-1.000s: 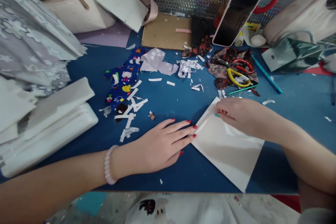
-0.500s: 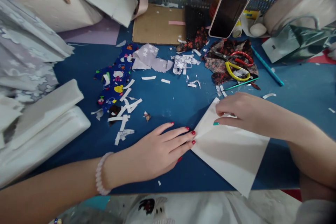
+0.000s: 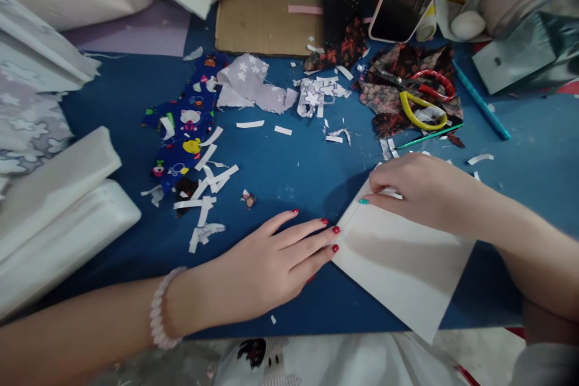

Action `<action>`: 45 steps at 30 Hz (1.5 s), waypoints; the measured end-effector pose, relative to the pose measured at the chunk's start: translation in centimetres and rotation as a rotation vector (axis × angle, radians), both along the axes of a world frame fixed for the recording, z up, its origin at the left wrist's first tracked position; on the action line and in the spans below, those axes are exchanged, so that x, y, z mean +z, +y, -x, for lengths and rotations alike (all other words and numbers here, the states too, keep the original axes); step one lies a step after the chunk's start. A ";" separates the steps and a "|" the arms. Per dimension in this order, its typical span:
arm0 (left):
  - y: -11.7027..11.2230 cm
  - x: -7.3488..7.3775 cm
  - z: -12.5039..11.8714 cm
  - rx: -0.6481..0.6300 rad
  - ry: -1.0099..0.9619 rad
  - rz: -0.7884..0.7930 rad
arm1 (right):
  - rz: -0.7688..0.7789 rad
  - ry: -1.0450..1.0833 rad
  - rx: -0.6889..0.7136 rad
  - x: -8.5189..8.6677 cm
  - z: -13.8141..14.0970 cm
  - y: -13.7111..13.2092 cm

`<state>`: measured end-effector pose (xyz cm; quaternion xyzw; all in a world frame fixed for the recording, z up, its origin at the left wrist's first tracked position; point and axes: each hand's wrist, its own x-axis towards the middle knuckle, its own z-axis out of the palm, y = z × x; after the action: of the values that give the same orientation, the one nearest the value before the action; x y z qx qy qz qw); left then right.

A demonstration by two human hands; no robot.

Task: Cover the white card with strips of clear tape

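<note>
A white sheet of paper (image 3: 402, 253) lies at an angle on the blue table, one corner reaching past the front edge. Along its upper left side runs a narrow folded strip. My left hand (image 3: 271, 256) lies flat with fingers stretched, red nails at the sheet's left corner, and a beaded bracelet (image 3: 160, 307) on the wrist. At the upper end of the fold my right hand (image 3: 414, 190) pinches the paper edge, its green thumbnail pressed on the strip and the other fingers curled under the palm.
Scissors (image 3: 425, 111) with red and yellow handles rest on dark floral fabric (image 3: 380, 96), beside a blue pen (image 3: 482, 99). White paper strips (image 3: 205, 178) and blue patterned fabric (image 3: 199, 99) are at left. Behind stand a phone (image 3: 409, 0) and cardboard (image 3: 266, 18). White packages (image 3: 67, 217) lie far left.
My right thumb has shifted slightly left onto the strip, and the fold there looks flatter. My left hand stays at the corner. The camera view has tilted down a little.
</note>
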<state>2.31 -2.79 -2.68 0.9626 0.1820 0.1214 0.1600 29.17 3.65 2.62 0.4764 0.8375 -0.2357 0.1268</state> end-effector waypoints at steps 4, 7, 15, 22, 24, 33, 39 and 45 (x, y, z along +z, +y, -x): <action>0.0 -0.1 0.1 -0.020 0.007 -0.016 | 0.040 0.019 -0.051 -0.2 0.1 0.2; -0.1 -0.2 0.1 -0.040 0.010 -0.024 | 0.058 0.032 -0.061 -0.4 -0.1 0.4; -0.2 -0.3 0.1 -0.009 -0.024 -0.007 | 0.088 0.083 -0.045 -0.2 -0.2 0.6; -0.3 -0.2 0.0 0.003 -0.008 -0.010 | 0.084 0.157 0.007 -0.4 -0.7 0.5; -0.3 -0.2 0.0 0.002 -0.004 -0.013 | 0.116 0.168 0.011 -0.4 -0.8 0.7; -0.3 -0.1 0.0 0.004 -0.008 -0.009 | 0.218 0.275 0.007 0.1 -1.0 1.4; -0.2 -0.2 0.0 -0.009 -0.016 -0.016 | 0.142 0.285 0.011 -0.1 -1.0 1.2; -0.2 -0.1 0.0 -0.002 -0.016 -0.009 | 0.061 0.314 0.006 -0.1 -0.6 1.0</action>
<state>2.30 -2.99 -2.80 0.9624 0.1794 0.1297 0.1574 29.73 4.66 2.51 0.4273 0.8408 -0.3321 0.0096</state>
